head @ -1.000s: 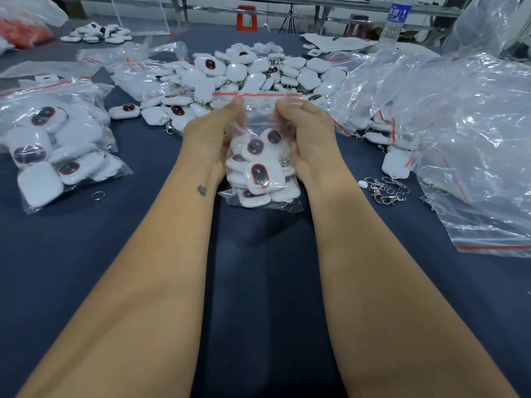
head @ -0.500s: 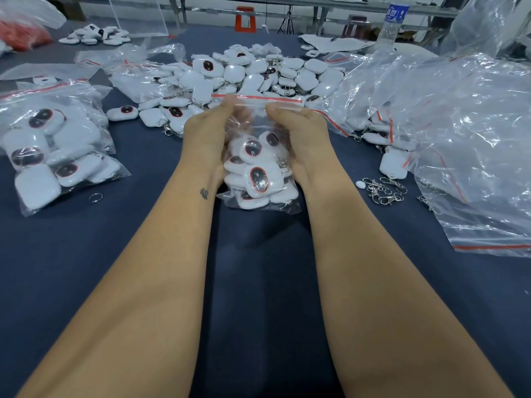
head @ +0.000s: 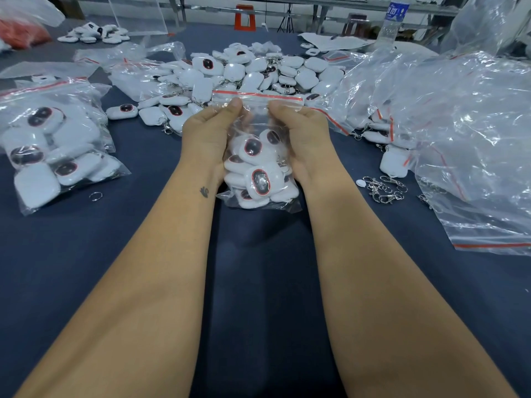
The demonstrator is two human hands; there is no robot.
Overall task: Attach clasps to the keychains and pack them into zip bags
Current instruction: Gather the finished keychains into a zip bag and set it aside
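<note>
A small clear zip bag (head: 258, 173) with a red strip along its top stands upright on the dark blue table, filled with several white keychains with black and red ovals. My left hand (head: 208, 133) grips its left side, thumb and fingers pinching just under the red strip. My right hand (head: 301, 130) grips the right side the same way. The fingertips behind the bag are hidden. A heap of loose white keychains (head: 247, 73) lies just beyond the bag. Loose metal clasps (head: 385, 189) lie to the right of my right forearm.
A filled zip bag (head: 54, 145) lies at the left, with a small metal ring (head: 95, 196) near it. Empty clear zip bags (head: 459, 124) are piled on the right. A water bottle (head: 392, 21) stands at the far right back. The table (head: 258, 268) is bare between my forearms.
Both hands have slid a little closer together along the top of the bag. The bag stays in the same place between them.
</note>
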